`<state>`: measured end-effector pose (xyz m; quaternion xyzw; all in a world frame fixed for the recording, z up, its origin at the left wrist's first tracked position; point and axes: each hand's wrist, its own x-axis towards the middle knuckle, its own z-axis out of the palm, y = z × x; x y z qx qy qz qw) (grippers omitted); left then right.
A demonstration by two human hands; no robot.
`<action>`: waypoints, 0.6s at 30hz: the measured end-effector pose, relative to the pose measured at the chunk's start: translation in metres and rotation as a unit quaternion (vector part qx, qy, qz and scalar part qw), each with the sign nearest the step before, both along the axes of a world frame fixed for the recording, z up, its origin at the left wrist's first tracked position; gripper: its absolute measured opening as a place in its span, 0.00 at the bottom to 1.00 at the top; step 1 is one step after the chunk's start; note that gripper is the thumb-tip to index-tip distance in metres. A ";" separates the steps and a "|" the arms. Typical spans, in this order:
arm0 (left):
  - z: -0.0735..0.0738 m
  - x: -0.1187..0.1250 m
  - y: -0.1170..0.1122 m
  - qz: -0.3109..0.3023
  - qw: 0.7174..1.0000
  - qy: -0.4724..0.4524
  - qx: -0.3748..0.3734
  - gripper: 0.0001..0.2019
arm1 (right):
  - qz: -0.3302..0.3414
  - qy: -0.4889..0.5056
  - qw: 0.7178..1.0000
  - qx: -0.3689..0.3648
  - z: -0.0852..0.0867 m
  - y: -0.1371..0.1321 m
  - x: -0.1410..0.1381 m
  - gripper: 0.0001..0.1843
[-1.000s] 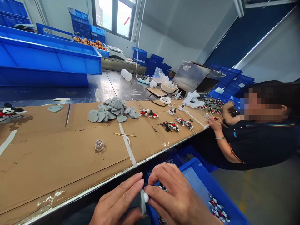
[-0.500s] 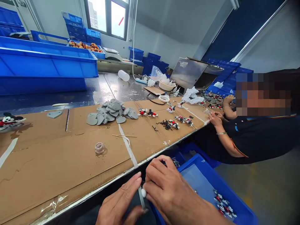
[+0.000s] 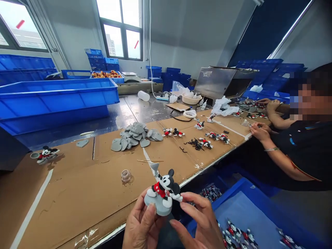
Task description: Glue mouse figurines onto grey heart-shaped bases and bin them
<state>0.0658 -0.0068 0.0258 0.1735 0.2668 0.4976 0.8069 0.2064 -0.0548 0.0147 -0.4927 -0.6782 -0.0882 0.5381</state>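
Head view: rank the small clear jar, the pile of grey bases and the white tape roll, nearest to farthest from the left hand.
From the left hand, which holds the mouse figurine:
1. Small clear jar: just ahead, slightly left.
2. Pile of grey bases: farther ahead.
3. White tape roll: farthest, ahead and to the right.

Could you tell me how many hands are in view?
4: left hand and right hand at the bottom, on the mouse figure; a co-worker's near hand and far hand at right.

Cardboard-covered table [image 3: 77, 193]: grey bases [image 3: 135, 135], glass jar [image 3: 126, 175], figurines [image 3: 46, 154].
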 end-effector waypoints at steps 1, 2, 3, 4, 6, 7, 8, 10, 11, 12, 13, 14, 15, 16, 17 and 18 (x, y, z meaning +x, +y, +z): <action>0.002 0.000 -0.001 -0.008 1.000 -0.006 0.011 0.22 | 0.004 -0.005 1.000 0.005 0.001 0.003 -0.002 0.21; 0.004 0.000 -0.002 -0.011 1.000 -0.012 0.019 0.21 | 0.013 -0.012 1.000 0.010 0.004 0.005 -0.003 0.21; 0.006 0.001 -0.003 -0.010 1.000 -0.017 0.022 0.21 | 0.017 -0.016 1.000 0.015 0.009 0.006 -0.003 0.22; 0.008 0.001 -0.004 -0.008 1.000 -0.021 0.023 0.20 | 0.020 -0.022 0.999 0.019 0.014 0.007 -0.003 0.22; 0.012 0.003 -0.004 -0.009 0.999 -0.026 0.024 0.20 | 0.030 -0.035 0.999 0.026 0.024 0.008 -0.002 0.23; 0.013 0.004 -0.005 -0.015 0.999 -0.026 0.028 0.20 | 0.036 -0.038 0.998 0.030 0.028 0.008 -0.001 0.23; 0.014 0.005 -0.004 -0.025 0.999 -0.025 0.034 0.20 | 0.043 -0.040 0.998 0.031 0.032 0.009 0.001 0.23; 0.012 0.005 -0.003 -0.052 0.997 -0.019 0.055 0.19 | 0.059 -0.045 0.997 0.030 0.038 0.010 0.004 0.22; 0.011 0.004 -0.002 -0.062 0.995 -0.015 0.074 0.20 | 0.062 -0.041 0.997 0.028 0.041 0.011 0.006 0.22; 0.009 0.002 0.000 -0.064 0.993 -0.003 0.104 0.21 | 0.063 -0.035 0.997 0.028 0.045 0.013 0.008 0.21; 0.007 -0.001 0.003 -0.052 0.987 0.019 0.148 0.22 | 0.067 -0.030 0.997 0.028 0.048 0.013 0.010 0.20; 0.005 -0.006 0.006 -0.029 0.975 0.052 0.212 0.23 | 0.073 -0.025 0.997 0.029 0.052 0.014 0.012 0.19; 0.004 -0.011 0.010 0.005 0.952 0.099 0.290 0.24 | 0.082 -0.022 0.996 0.029 0.056 0.015 0.014 0.18; 0.003 -0.016 0.014 0.044 0.910 0.158 0.380 0.23 | 0.094 -0.024 0.995 0.029 0.061 0.015 0.015 0.17; 0.004 -0.022 0.018 0.078 0.850 0.216 0.475 0.23 | 0.107 -0.029 0.993 0.028 0.065 0.015 0.016 0.16; 0.006 -0.027 0.021 0.108 0.782 0.271 0.552 0.21 | 0.120 -0.035 0.992 0.023 0.068 0.015 0.017 0.15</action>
